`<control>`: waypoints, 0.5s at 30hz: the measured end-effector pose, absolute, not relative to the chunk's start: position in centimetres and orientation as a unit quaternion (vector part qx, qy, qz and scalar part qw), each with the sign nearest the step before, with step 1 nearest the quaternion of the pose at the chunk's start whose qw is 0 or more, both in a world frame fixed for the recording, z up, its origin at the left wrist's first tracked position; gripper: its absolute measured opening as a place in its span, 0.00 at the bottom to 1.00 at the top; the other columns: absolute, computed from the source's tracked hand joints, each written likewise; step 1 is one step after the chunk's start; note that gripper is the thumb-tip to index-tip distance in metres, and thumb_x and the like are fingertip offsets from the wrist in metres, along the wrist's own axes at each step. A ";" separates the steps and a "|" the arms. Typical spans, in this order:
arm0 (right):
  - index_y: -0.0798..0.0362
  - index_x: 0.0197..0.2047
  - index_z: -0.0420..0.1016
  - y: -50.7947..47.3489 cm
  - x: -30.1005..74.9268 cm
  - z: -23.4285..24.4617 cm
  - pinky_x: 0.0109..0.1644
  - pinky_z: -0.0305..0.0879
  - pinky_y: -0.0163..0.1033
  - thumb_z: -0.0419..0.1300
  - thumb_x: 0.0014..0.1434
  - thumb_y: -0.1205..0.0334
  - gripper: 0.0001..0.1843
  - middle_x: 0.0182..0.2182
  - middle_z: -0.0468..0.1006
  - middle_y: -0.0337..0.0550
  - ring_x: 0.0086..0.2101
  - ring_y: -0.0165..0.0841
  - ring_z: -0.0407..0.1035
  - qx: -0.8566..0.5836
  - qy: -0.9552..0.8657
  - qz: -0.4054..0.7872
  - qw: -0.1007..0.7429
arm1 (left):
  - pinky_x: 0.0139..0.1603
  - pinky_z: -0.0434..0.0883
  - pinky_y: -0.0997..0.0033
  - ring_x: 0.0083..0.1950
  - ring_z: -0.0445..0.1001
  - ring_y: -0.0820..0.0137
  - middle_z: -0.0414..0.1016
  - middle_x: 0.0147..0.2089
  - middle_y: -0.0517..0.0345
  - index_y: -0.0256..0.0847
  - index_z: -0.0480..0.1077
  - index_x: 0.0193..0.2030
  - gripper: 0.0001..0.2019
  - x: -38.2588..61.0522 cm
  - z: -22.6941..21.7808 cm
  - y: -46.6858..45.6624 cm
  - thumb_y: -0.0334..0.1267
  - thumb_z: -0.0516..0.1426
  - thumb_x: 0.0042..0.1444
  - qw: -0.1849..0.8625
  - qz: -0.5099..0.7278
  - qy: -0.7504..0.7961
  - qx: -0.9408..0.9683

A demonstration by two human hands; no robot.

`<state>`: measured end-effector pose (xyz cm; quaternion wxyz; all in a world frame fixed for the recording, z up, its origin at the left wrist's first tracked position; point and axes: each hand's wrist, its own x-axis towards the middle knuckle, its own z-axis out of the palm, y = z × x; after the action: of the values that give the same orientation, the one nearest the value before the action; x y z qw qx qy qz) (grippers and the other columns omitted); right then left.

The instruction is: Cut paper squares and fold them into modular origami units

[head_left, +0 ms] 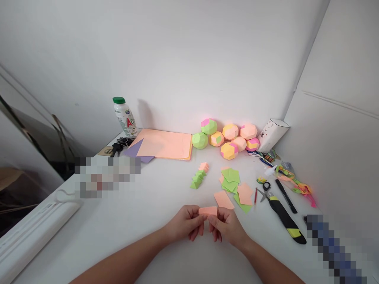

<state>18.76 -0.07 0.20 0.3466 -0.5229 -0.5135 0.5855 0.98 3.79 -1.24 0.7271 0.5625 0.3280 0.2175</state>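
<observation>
Both hands meet low in the middle of the white table (pixel 142 205). My left hand (pixel 185 225) and my right hand (pixel 226 227) each pinch one end of a small folded orange paper piece (pixel 208 211), held just above the table. Fingers of both hands are curled around it. Just beyond lie loose orange and green paper squares (pixel 233 189) and a short row of folded green and orange units (pixel 199 176).
Several paper balls (pixel 227 138) sit against the back wall beside a white carton (pixel 272 134). A stack of orange sheets (pixel 164 144), a purple sheet (pixel 136 152), keys and a green-capped bottle (pixel 124 116) stand at back left. Scissors (pixel 265 191), a utility knife (pixel 287 219) and a pen lie right.
</observation>
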 end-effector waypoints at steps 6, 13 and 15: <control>0.55 0.26 0.63 0.0 18.9 -0.1 0.14 0.53 0.28 0.58 0.54 0.46 0.20 0.18 0.72 0.36 0.13 0.24 0.63 -0.530 -0.504 0.591 0.340 | 0.16 0.60 0.78 0.15 0.66 0.78 0.73 0.22 0.60 0.36 0.66 0.26 0.18 1.0 -1.0 3.9 0.52 0.56 0.52 0.741 0.204 0.319 0.555; 0.57 0.27 0.67 0.0 18.9 0.2 0.15 0.56 0.28 0.57 0.54 0.52 0.15 0.21 0.73 0.37 0.15 0.24 0.64 -0.522 -0.518 0.587 0.339 | 0.15 0.58 0.79 0.15 0.64 0.79 0.71 0.21 0.61 0.36 0.67 0.27 0.15 1.0 -0.8 3.8 0.47 0.54 0.55 0.726 0.203 0.311 0.578; 0.57 0.29 0.68 -0.1 18.7 0.3 0.15 0.56 0.28 0.58 0.52 0.56 0.11 0.22 0.73 0.38 0.16 0.24 0.64 -0.530 -0.517 0.585 0.330 | 0.15 0.57 0.79 0.15 0.63 0.79 0.70 0.21 0.61 0.36 0.67 0.28 0.14 1.1 -0.8 3.6 0.46 0.54 0.55 0.721 0.205 0.314 0.583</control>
<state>18.73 -0.15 0.28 0.3296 -0.5299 -0.5174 0.5855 1.06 3.62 -0.76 0.7212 0.5826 0.3137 0.2049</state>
